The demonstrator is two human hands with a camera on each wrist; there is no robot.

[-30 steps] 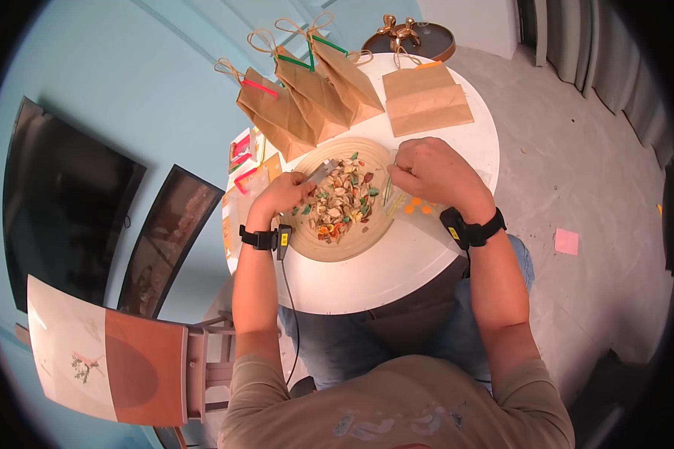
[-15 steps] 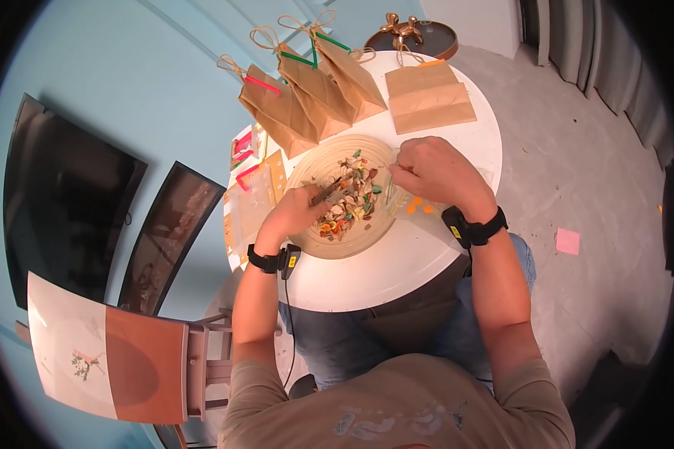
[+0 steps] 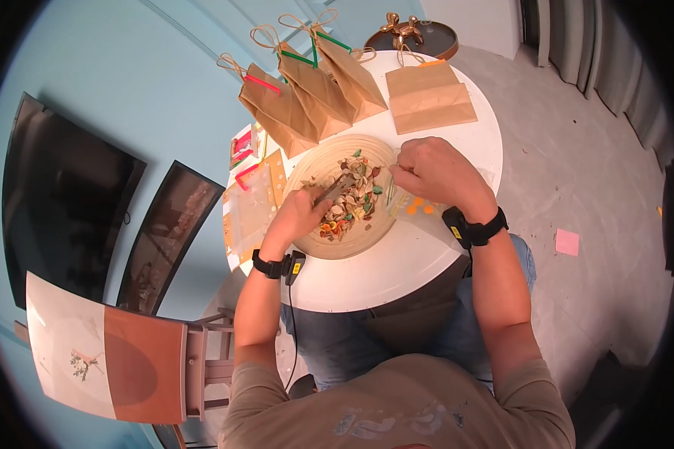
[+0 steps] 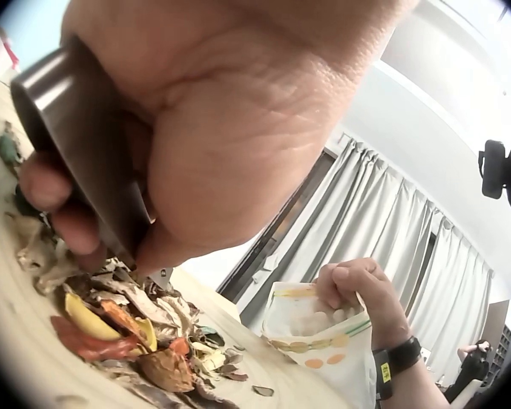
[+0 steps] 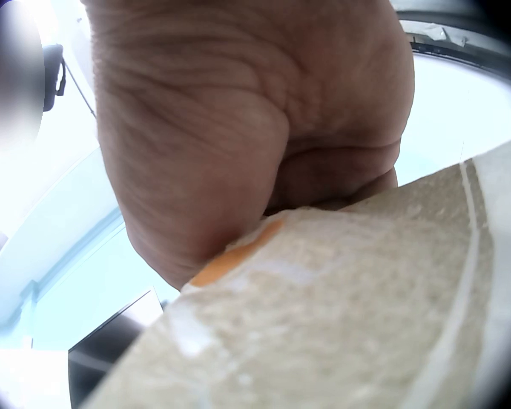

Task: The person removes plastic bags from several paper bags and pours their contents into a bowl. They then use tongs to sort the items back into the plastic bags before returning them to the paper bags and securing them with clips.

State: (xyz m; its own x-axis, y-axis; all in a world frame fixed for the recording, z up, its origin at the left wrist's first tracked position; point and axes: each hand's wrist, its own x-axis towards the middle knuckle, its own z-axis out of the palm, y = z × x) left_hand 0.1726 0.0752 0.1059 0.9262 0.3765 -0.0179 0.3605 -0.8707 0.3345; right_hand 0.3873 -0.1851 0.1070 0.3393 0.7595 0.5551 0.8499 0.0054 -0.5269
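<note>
My left hand (image 3: 296, 213) grips a shiny metal scoop (image 3: 339, 187) over a round, pale wooden tray (image 3: 301, 173). Dried potpourri (image 3: 363, 200) lies heaped on the tray: beige petals, green leaves, orange and red pieces. In the left wrist view the scoop's dark tapered metal (image 4: 77, 111) sits in the palm, its lower end among the petals. At the tray's right side my right hand (image 3: 442, 176) pinches the top of a translucent pouch (image 4: 319, 358) with orange dots. The pouch mouth gapes towards the tray, and its side fills much of the right wrist view.
Several brown paper bags (image 3: 277, 112) with twisted handles stand behind the tray. Another paper bag (image 3: 430, 101) lies flat at the back right. Flat patterned pouches (image 3: 251, 202) are on the left of the white round table (image 3: 367, 292). A balloon-dog figure (image 3: 402, 31) stands beyond.
My left hand has carried the scoop from the tray's left side inward and down into the potpourri, turning it on the way. My right hand and the pouch have stayed in place.
</note>
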